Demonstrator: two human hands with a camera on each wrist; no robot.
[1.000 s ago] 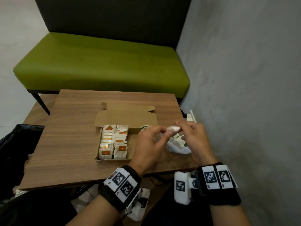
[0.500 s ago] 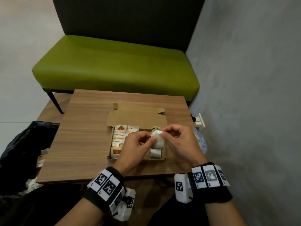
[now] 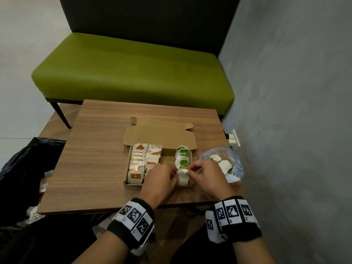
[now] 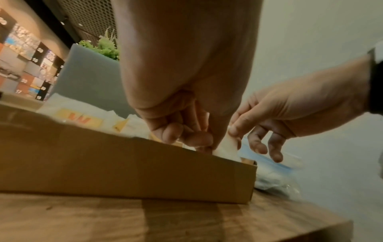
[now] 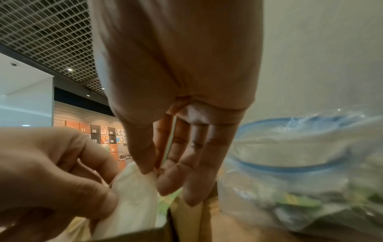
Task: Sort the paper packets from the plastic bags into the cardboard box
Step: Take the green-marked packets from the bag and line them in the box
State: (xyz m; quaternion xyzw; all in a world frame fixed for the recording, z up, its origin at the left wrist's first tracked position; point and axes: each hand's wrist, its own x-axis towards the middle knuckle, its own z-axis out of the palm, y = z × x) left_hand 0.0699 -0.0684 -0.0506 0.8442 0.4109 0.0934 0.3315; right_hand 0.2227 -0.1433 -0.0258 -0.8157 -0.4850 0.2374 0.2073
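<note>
An open cardboard box (image 3: pixel 133 184) lies on the wooden table (image 3: pixel 91 161). Red-and-yellow packets (image 3: pixel 142 159) fill its left side and green-printed packets (image 3: pixel 182 156) stand in a row on its right. Both hands pinch one white paper packet (image 3: pixel 183 178) at the near end of the green row, low inside the box. My left hand (image 3: pixel 162 178) holds its left edge (image 4: pixel 225 147); my right hand (image 3: pixel 206 175) pinches the top with thumb and forefinger (image 5: pixel 145 170). A clear plastic bag (image 3: pixel 222 162) with more packets lies just right of the box.
The box lid (image 3: pixel 160 136) lies open toward a green bench (image 3: pixel 131 73) behind the table. A grey wall (image 3: pixel 295 111) runs close on the right, with a white socket (image 3: pixel 234 138). A black bag (image 3: pixel 24 168) sits on the floor at left.
Both hands carried the white packet from above the plastic bag leftward and down into the right side of the box. The head view shifted, so the table sits more to the right.
</note>
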